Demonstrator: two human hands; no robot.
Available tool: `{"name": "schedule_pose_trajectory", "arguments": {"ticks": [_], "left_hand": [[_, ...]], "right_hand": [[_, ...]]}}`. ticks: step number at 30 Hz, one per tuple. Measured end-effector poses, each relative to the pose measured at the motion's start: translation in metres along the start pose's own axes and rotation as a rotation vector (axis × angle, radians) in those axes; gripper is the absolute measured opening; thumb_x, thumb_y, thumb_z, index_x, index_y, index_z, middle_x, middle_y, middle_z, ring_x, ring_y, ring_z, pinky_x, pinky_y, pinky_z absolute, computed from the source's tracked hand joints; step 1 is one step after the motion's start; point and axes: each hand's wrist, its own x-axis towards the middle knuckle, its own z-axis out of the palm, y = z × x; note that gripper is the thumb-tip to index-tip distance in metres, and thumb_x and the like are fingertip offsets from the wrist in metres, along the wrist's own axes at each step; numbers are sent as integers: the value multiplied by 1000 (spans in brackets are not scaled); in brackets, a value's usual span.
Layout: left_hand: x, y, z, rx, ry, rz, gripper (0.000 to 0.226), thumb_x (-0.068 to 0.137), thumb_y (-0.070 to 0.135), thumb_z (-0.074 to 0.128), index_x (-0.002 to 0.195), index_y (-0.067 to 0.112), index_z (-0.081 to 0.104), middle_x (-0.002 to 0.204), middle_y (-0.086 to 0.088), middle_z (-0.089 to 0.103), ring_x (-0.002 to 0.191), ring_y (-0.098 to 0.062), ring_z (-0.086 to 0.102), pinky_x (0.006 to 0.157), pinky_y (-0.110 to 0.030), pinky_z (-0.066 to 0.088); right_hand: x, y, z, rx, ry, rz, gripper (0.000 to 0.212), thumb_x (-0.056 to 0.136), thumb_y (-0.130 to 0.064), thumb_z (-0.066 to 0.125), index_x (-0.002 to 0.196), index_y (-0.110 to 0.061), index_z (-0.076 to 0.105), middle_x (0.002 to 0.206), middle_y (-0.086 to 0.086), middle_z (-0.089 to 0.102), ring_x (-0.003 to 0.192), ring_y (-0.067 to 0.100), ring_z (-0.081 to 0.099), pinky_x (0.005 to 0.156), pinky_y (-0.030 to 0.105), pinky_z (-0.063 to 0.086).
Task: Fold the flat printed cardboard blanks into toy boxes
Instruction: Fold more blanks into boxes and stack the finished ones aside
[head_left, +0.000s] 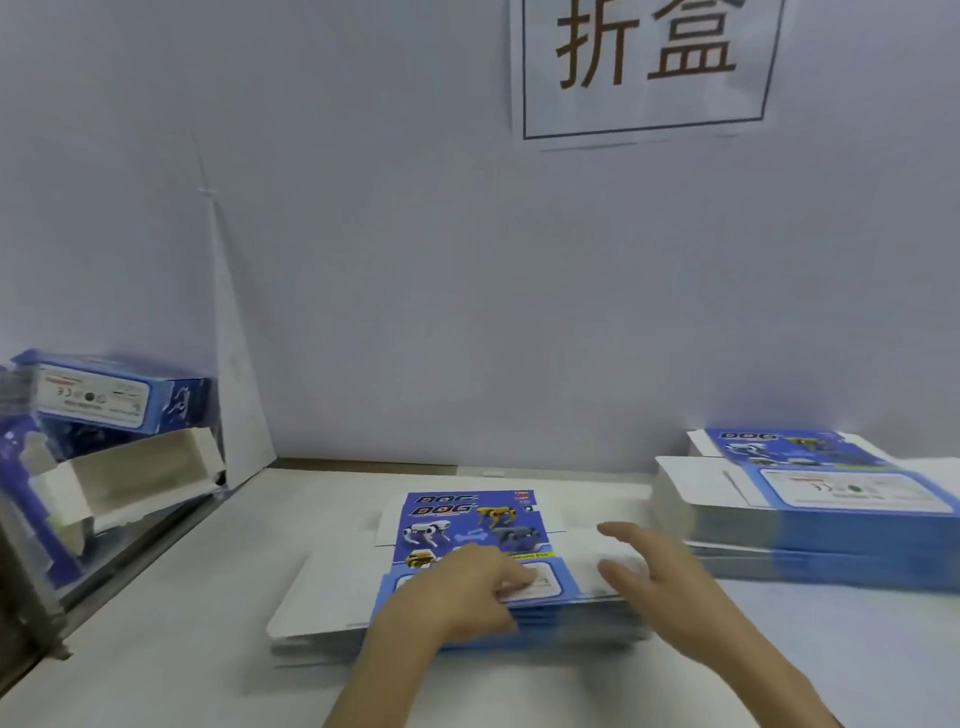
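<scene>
Head view showed a smooth pale wall (363, 260) filling the upper frame, with a white paper sign (644, 67) at upper right. Below it lay a matte white table (156, 597), with open room at lower left and lower right. At right sat the right stack (810, 499) of flat glossy blue-and-white cardboard blanks, its edges squared. The centre stack (467, 525) lay low in the middle, white flaps jutting left and right. Folded boxes (104, 395) were piled at the left edge, one open-ended and tilted. The right hand (654, 566) hung over the centre stack's right flap, fingers spread and relaxed, grasping nothing. The left hand (462, 592) rested bent fingers on the top blank's near edge; blur hid whether it pinched.
</scene>
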Motion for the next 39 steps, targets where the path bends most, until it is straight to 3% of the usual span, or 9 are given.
{"name": "schedule_pose_trajectory", "arguments": {"ticks": [5,11,15,19,23,28,32,36,39], "left_hand": [[-10,3,-15,31,410,30,33,90,17,56,113,37,68,106,12,70,99,-11,58,81,-21,43],[-22,3,-27,-247,442,72,21,82,42,71,102,41,73,96,20,72,84,3,62,80,-18,47],[-36,16,-43,-263,979,247,17,87,38,63,100,35,73,72,22,67,62,2,54,60,-14,45],[-47,32,-55,-640,1256,289,18,87,50,58,75,36,62,54,8,44,48,-3,33,43,-16,31],[-54,39,-59,-902,1266,298,17,90,42,61,83,28,67,65,-6,62,54,-6,52,42,-28,45],[-48,41,-56,-1366,1192,248,16,83,41,59,81,33,72,75,6,73,66,-7,68,55,-21,55],[-42,50,-46,-1257,1085,152,21,92,39,51,104,26,63,93,-8,69,80,-10,67,58,-20,55],[-40,60,-42,-1200,1035,157,56,86,45,48,138,26,42,123,7,61,112,-13,60,80,-30,58],[-38,60,-42,-1229,1031,138,49,95,37,45,143,30,36,124,8,60,111,-12,61,79,-31,58]], "right_hand": [[1,3,-13,204,248,-32,36,95,-23,56,131,-29,52,137,-4,49,110,6,45,90,20,33],[2,2,-17,466,227,-6,28,95,-36,54,123,-36,50,139,-6,49,119,11,49,94,27,38],[-1,-15,-27,834,372,-20,71,84,-66,48,146,-33,35,149,-8,38,135,12,39,116,42,28],[-8,-26,-35,837,364,-165,67,83,-61,51,143,-37,33,149,-7,40,134,6,40,114,30,30],[-13,-37,-37,728,343,-271,59,87,-55,54,140,-39,35,130,-22,51,114,-16,48,79,1,43],[-23,-48,-42,773,384,-371,48,85,-37,52,131,-28,47,113,-13,65,100,6,65,68,21,56],[-25,-52,-46,823,435,-345,43,85,-33,59,127,-27,51,111,-9,67,96,4,67,62,18,55],[-29,-53,-47,749,445,-316,56,76,-47,74,125,-34,51,110,-13,65,97,1,65,61,15,54],[-30,-55,-46,715,394,-288,64,67,-52,71,125,-37,49,109,-14,66,98,4,66,63,20,57]]}}
